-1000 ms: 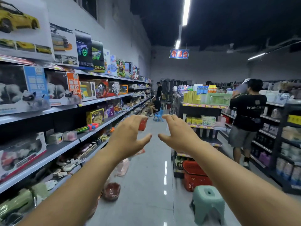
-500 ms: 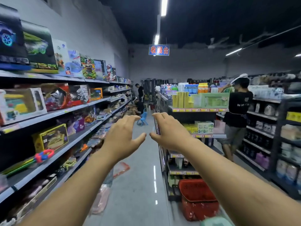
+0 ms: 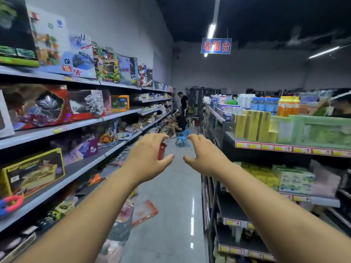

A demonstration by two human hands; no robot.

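Left hand (image 3: 146, 158) and right hand (image 3: 205, 156) reach ahead empty, fingers loosely curled, the red basket (image 3: 161, 151) (probably, half hidden) sits far off on the floor (image 3: 176, 196) behind the left thumb; risk is tripping on the flat box (image 3: 145, 211) lying near left.

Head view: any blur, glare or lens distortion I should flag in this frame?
Head view: wide-angle lens bows the left shelves; toy boxes near the left edge are motion-smeared; left hand and right hand look fairly sharp; the ceiling light blooms and streaks on the glossy floor.
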